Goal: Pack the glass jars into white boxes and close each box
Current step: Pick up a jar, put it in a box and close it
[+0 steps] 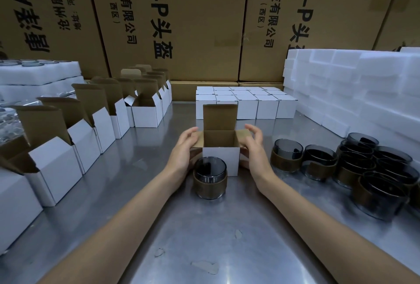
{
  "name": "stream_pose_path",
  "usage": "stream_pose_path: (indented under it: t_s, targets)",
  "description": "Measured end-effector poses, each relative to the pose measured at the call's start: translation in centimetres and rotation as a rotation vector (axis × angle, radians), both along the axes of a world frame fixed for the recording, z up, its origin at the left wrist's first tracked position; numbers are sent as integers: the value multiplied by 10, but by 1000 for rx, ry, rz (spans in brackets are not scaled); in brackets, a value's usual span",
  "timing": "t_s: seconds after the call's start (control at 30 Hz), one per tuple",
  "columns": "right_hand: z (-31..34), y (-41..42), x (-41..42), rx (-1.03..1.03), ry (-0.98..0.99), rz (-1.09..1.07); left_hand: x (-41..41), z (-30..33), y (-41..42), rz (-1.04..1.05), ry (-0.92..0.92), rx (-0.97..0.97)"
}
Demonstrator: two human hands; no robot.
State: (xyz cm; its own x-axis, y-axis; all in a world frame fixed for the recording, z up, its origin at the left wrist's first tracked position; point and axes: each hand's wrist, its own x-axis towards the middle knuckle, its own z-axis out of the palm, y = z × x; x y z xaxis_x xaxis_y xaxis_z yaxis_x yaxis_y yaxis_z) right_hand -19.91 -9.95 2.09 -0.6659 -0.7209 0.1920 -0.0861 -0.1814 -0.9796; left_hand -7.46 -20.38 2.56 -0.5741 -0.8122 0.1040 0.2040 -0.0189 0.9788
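Right now an open white box [220, 158] stands on the steel table [204, 227], its brown lid flap upright at the far side and its side flaps splayed outward. The left hand [185, 150] cups the box's left side, fingers curved over the left flap; the right hand [254, 150] does the same on the right, fingers bent loosely above that flap and thumb low against the wall. A smoked glass jar with a brown band [210, 178] sits just in front of the box's near left corner, touching or almost touching it, beside the left wrist. Right of the box stands a cluster of matching jars [354, 170], some stacked. Left of it runs a row of open empty boxes [95, 129]. Behind it sit closed white boxes [245, 102], with white foam blocks [352, 93] further right and brown cartons [193, 22] at the back.
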Motion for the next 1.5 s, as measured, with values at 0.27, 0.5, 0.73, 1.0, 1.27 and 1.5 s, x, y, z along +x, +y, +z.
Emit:
stream_pose_path:
  t_s: [0.27, 0.5, 0.73, 1.0, 1.27, 1.5]
  targets:
    - [5, 4, -2, -16, 63, 50, -2, 5, -4, -32, -76, -220]
    - [8, 6, -2, -5, 70, 74, 2, 6, -4, -76, -113, -203]
    - [8, 7, -8, 1, 211, 94, 3, 4, -6, -136, -65, -194]
    - [12, 4, -11, 79, 245, 83, 1, 4, -9, -152, -65, -93]
    - [7, 4, -9, 24, 269, 58, 6, 0, -9, -170, -54, -139]
    - [13, 11, 7, -147, 750, -296, 8, 4, -1, -137, -38, -217]
